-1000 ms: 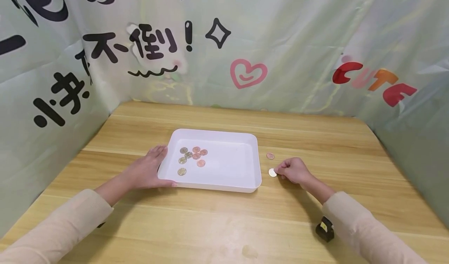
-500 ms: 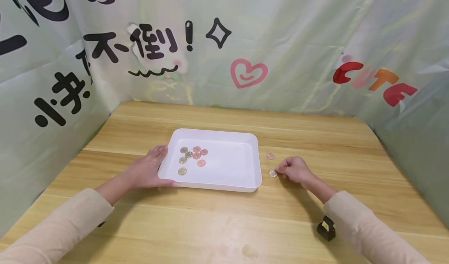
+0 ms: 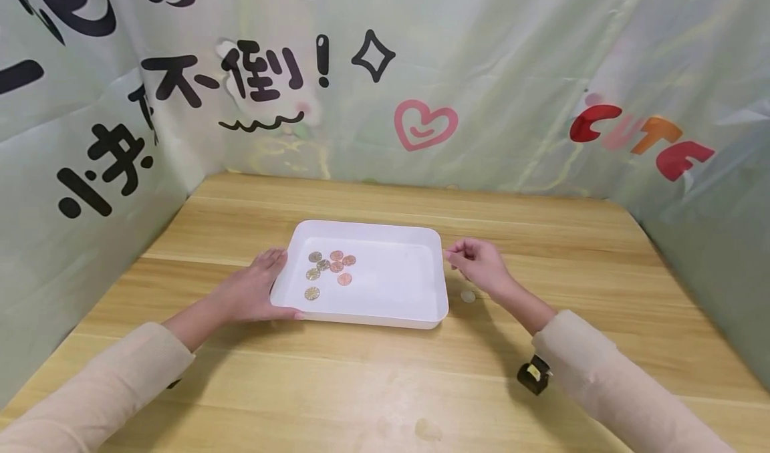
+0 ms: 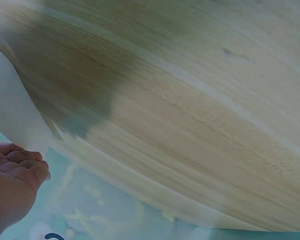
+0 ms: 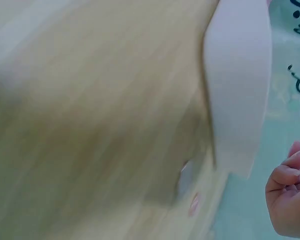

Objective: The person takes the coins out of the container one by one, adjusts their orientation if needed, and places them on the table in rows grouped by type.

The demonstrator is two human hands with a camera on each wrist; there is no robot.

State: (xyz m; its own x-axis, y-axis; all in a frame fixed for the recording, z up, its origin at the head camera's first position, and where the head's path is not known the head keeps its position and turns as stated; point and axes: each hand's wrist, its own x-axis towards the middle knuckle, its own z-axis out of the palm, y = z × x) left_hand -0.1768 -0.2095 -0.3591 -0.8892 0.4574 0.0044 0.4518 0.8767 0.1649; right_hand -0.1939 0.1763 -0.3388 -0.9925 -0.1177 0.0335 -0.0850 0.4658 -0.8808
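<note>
Curling near the tray (image 3: pixel 442 286), right hand (image 3: pixel 478 266) hides any pinched coin; left hand (image 3: pixel 249 292) flat

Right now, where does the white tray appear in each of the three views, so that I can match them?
Head: the tray lies in the middle of the picture, on the table.
Left wrist: the tray is a white wall at the left edge, above the left hand.
Right wrist: the tray is a blurred white band at the upper right.
Shared landmark: the wooden table under it shows in all three views.
</note>
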